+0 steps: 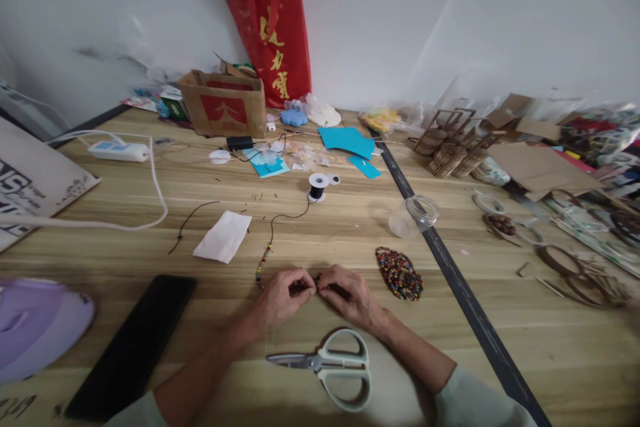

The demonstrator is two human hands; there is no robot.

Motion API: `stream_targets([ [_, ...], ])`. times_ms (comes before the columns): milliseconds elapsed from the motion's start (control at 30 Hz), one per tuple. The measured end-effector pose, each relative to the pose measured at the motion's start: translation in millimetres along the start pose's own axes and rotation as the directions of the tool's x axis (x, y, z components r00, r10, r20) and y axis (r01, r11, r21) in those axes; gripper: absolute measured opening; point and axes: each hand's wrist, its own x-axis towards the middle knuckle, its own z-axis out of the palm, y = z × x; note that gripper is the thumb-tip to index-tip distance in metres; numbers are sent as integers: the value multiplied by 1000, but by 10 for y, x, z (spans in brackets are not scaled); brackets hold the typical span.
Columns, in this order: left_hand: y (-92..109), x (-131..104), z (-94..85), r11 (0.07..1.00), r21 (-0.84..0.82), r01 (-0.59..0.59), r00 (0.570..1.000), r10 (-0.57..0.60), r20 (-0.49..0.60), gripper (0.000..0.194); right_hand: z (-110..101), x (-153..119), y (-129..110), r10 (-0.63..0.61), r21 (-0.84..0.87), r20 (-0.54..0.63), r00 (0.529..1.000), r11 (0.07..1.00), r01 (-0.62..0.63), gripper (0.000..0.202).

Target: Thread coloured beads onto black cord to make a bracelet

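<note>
My left hand [285, 295] and my right hand [347, 293] meet fingertip to fingertip above the wooden table, each in a pinch. Between them a small dark beaded piece [317, 278] shows; its far part is hidden by the fingers. A string of colourful beads [263, 261] comes out behind my left hand and runs on as black cord to a spool [317, 188]. To the right of my right hand lies a coiled heap of multicoloured beads [399, 273]. Scissors [320, 363] with pale green handles lie just below both hands, blades pointing left.
A black phone [133, 347] and purple iron [40, 327] lie at the left. White paper [223, 237] is beyond my left hand. Clear round containers [415, 215] stand right of centre. A cardboard box [225, 107], red bag [280, 40] and small woven baskets [450, 147] stand farther back.
</note>
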Motion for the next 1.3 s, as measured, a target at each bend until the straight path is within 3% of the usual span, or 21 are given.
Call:
stream_targets([
  [467,-6,13,-46,1000,-10,-5,998,6,56,11,3,-5,15,-22,-12,-10,1000,1000,21,14],
  [933,-19,28,-52,992,-128,14,995,-2,95,10,9,-24,18,-1,-24,-21,1000,1000,1,11],
  [1300,33,23,-68,992,-120,22,996,-12,86,9,-8,-37,49,-54,-47,36,998,997,55,15],
])
